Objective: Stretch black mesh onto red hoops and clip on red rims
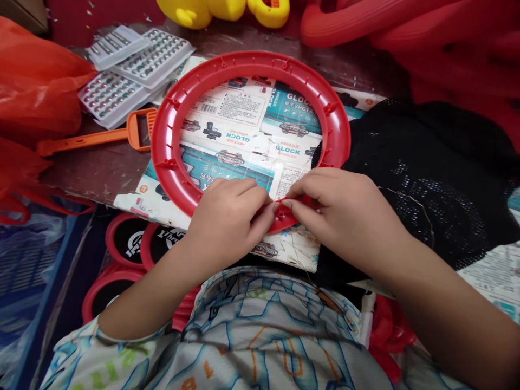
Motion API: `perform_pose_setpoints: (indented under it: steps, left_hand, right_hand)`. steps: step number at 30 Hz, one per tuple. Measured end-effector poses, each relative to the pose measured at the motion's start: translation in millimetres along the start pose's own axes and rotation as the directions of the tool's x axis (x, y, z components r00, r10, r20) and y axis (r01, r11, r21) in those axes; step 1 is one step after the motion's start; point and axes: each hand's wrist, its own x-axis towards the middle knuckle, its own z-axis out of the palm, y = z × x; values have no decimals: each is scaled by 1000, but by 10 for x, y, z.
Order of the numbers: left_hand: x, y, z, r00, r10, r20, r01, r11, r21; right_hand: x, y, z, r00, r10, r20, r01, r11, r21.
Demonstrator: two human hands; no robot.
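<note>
A red plastic ring (337, 127) lies with its ribbed, studded side up on a flattened printed carton. At its near side my left hand (231, 214) is closed, thumb and forefinger pinching at the ring's inner edge. Opposite it, my right hand (341, 208) also pinches there, and the fingertips of both hands almost meet. Whether a small piece is between the fingertips is too small to tell. Black mesh fabric (430, 179) is bunched to the right, partly under my right forearm. A thin pale thread (422, 206) trails across it.
The printed carton (231, 132) covers the tabletop. Clear trays of small metal balls (152, 57) are stacked at the back left, near an orange plastic handle (87, 141) and orange bags (36, 81). Yellow and red plastic pieces line the back. Red-rimmed black discs (128, 238) sit below the edge.
</note>
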Motion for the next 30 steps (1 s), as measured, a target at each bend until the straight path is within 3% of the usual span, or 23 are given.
perform_pose_setpoints:
  steps: [5, 13, 19, 22, 25, 30]
  left_hand:
    - [20, 11, 15, 1000, -5, -30, 5, 1000, 24]
    - [57, 42, 42, 998, -21, -58, 26, 995, 93]
    - [60, -130, 1, 991, 117, -70, -109, 988, 106]
    - [37, -193, -81, 984, 177, -23, -173, 979, 104]
    - [18, -129, -142, 991, 131, 36, -133, 988, 80]
    - [38, 79, -74, 992, 124, 11, -124, 992, 9]
  right_hand:
    - [16, 49, -38, 997, -62, -43, 61, 998, -28]
    - [-15, 47, -33, 993, -12, -114, -7, 986, -169]
    - [-17, -4, -46, 991, 129, 20, -125, 981, -147]
    - [-14, -44, -14, 984, 171, 47, -165, 980, -110]
    - [-5, -59, 36, 982, 180, 56, -174, 979, -104]
    - [-8, -36, 50, 983, 172, 58, -165, 980, -113]
